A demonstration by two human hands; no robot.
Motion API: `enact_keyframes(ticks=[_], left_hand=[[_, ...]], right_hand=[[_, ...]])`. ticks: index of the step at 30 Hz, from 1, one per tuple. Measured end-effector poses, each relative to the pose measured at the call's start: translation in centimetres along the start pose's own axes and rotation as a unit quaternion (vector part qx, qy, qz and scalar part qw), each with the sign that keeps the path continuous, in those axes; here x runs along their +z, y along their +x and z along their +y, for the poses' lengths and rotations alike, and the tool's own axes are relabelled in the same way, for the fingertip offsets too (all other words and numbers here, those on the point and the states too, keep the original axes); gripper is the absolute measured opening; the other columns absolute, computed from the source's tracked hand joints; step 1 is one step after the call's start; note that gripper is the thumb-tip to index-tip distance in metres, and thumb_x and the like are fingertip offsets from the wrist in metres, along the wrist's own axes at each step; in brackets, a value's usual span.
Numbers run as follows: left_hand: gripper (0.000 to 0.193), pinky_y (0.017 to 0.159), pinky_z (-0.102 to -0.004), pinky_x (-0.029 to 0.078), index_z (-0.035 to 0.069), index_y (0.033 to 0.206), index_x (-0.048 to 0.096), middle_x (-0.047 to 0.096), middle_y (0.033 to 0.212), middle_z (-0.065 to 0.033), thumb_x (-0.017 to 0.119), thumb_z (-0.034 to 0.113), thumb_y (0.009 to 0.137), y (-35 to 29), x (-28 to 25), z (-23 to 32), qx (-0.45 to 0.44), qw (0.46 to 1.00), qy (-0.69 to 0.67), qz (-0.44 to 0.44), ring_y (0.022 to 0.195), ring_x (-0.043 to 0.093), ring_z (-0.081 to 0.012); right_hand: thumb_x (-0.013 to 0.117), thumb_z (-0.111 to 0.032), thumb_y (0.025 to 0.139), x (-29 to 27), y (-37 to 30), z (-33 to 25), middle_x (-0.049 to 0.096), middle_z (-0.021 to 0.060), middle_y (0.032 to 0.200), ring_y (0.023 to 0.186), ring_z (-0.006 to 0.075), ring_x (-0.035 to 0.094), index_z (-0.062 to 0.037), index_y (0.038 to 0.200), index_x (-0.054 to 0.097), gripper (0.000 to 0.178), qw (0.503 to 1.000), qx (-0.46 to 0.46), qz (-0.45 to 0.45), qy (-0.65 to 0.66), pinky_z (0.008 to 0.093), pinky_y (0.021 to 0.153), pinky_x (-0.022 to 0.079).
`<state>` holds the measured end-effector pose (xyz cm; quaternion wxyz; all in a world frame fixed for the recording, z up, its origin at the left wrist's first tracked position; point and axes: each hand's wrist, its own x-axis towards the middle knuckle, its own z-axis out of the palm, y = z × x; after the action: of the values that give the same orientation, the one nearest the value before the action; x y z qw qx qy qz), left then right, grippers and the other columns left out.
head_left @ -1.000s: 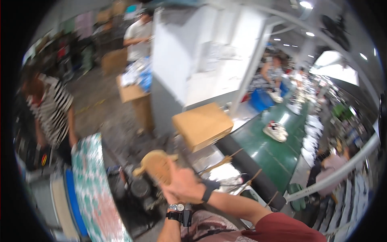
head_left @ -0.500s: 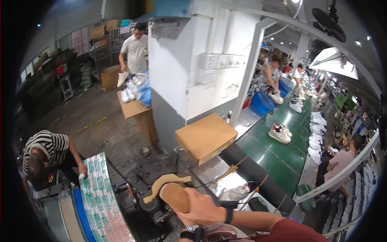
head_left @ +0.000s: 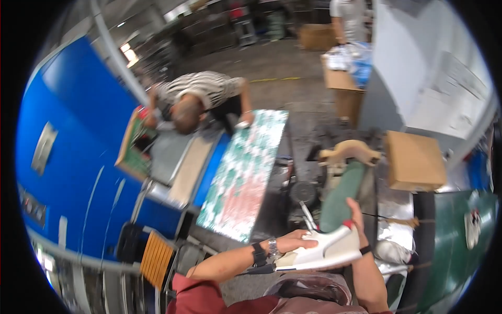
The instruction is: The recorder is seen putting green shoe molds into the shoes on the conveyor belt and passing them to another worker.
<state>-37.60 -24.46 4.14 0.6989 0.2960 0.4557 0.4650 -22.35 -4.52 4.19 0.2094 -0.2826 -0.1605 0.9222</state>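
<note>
A white sneaker (head_left: 334, 248) with a red patch at its collar is held low in front of me, its sole facing my body. My left hand (head_left: 296, 242) grips its left end, thumb on top. My right hand (head_left: 356, 217) is wrapped round its other end, partly hidden behind it. Just beyond rises a long green piece (head_left: 341, 198) shaped like a shoe last, its lower end meeting the sneaker's opening. A curved tan pad (head_left: 349, 148) stands at its far end.
Left of me a sheet-covered board (head_left: 246, 175) slopes beside a person in stripes (head_left: 209, 89). A wooden-slatted stool (head_left: 158, 260) is near my left elbow. To the right are a cardboard box (head_left: 415, 160) and a green conveyor belt (head_left: 452, 235) with a shoe.
The view has swung left and down. My right hand earlier held a brown, sole-shaped piece beside the tan pad; now both hands hold the white sneaker, and my left hand shows clearly.
</note>
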Motion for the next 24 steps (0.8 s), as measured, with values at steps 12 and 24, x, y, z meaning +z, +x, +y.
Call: enact_keyframes(ticks=[12,24], left_hand=[[0.046,0.077,-0.0331,0.059,0.003,0.106,0.065,0.076,0.094,-0.0072,0.088,0.034,0.081,-0.8,6.7,-4.1,-0.073,0.949,0.273,0.141,0.081,0.073,-0.0145],[0.070,0.079,-0.0427,0.056,0.010,0.128,0.053,0.075,0.098,-0.0144,0.088,0.032,0.072,22.5,22.8,-5.1,0.064,0.870,0.488,-0.030,0.091,0.073,-0.0336]], right_hand=[[0.085,-0.014,0.065,-7.4,-15.4,-11.1,0.059,0.0146,0.129,0.117,0.0271,0.063,-0.0007,0.150,0.034,0.100,0.899,-0.314,0.013,-0.306,0.0386,0.102,0.052],[0.086,-0.009,0.066,-35.8,-39.9,-11.0,0.065,0.0231,0.125,0.113,0.0400,0.066,-0.0063,0.150,0.037,0.097,0.497,-0.284,0.633,-0.521,0.0432,0.097,0.053]])
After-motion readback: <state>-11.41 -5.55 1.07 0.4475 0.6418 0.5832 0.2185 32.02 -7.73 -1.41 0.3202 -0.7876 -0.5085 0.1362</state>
